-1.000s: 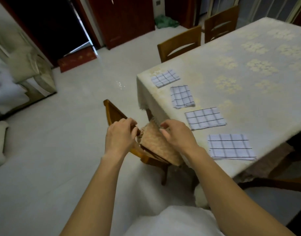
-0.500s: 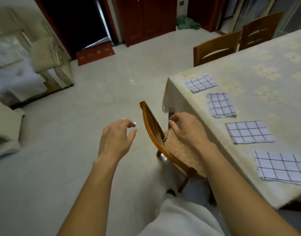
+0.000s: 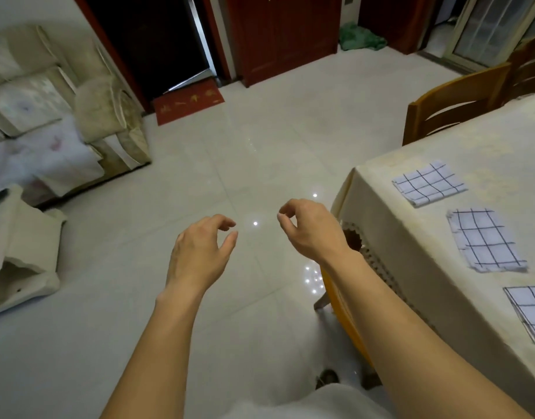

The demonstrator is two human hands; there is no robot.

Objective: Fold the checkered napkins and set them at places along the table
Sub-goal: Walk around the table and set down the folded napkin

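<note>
Three folded checkered napkins lie in a row along the near edge of the table (image 3: 417, 255), which wears a cream cloth: one at the corner (image 3: 429, 187), one in the middle (image 3: 484, 240), and one cut off by the right edge (image 3: 531, 309). My left hand (image 3: 201, 252) hovers over the floor with loosely curled fingers and holds nothing. My right hand (image 3: 311, 229) hangs beside the table corner, fingers relaxed and curled, also holding nothing.
A wooden chair (image 3: 344, 316) stands tucked under the table, mostly hidden by my right forearm. Two more chairs (image 3: 453, 101) stand at the table's far end. A cream sofa (image 3: 48, 131) and cushions fill the left side. Tiled floor lies ahead.
Both hands have let go of the chair and its woven seat pad and lifted away. My view has swung left, so the table has slid to the right.
</note>
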